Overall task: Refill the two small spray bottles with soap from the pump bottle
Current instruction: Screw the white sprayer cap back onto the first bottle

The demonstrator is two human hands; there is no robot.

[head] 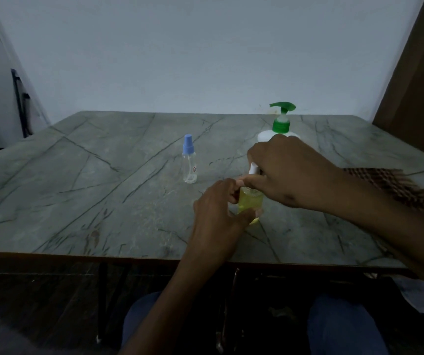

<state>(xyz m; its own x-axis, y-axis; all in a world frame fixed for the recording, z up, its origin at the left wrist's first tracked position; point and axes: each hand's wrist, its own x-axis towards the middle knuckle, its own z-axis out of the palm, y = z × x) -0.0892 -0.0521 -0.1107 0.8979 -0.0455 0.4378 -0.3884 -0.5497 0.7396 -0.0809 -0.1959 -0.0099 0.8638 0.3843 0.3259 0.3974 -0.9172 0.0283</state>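
Small spray bottle (pixel 250 202) with yellow-green soap stands near the front middle of the grey marbled table (pixel 90 175), upright. Left hand (pixel 217 208) wraps its body, fingers curled round it. Right hand (pixel 286 170) from above, fingers pinching the white spray cap (pixel 254 169) at the neck. Second spray bottle (pixel 189 162), clear, blue cap, stands apart to the left. White pump bottle (pixel 280 124), green pump, just behind right hand, partly hidden by it.
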